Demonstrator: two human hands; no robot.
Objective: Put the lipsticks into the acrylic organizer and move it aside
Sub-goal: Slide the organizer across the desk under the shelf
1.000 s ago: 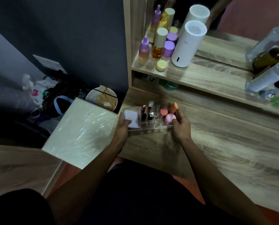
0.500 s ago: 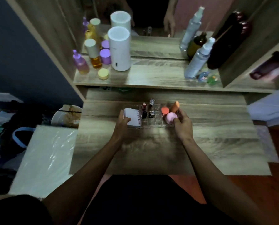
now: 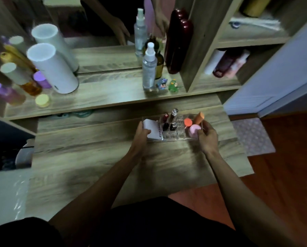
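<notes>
Head camera looks down on a wooden dressing table (image 3: 95, 157), where both hands clamp the ends of the clear acrylic organizer (image 3: 174, 136). The left hand (image 3: 140, 138) wraps the end that holds a white card (image 3: 152, 130), thumb on top; the right hand (image 3: 207, 138) pinches the opposite end, beside a pink sponge (image 3: 194, 130) and two orange sponges (image 3: 193, 119). The hands are well apart, one at each end.

Four lipsticks (image 3: 169, 122) stand upright in the middle cells, and no loose ones show on the table top, so the filling part looks done and the moving step is in hand. The organizer sits toward the back right of the table, just in front of the shelf (image 3: 104, 95) with its spray bottle (image 3: 149, 68) and white cylinder (image 3: 54, 68). Whether it is lifted or resting on the wood, I cannot tell.

Next, I judge, the move calls for keeping the organizer level so the tall lipsticks and loose sponges do not tip, carrying it to a bare stretch of table and setting it down flat before letting go.
</notes>
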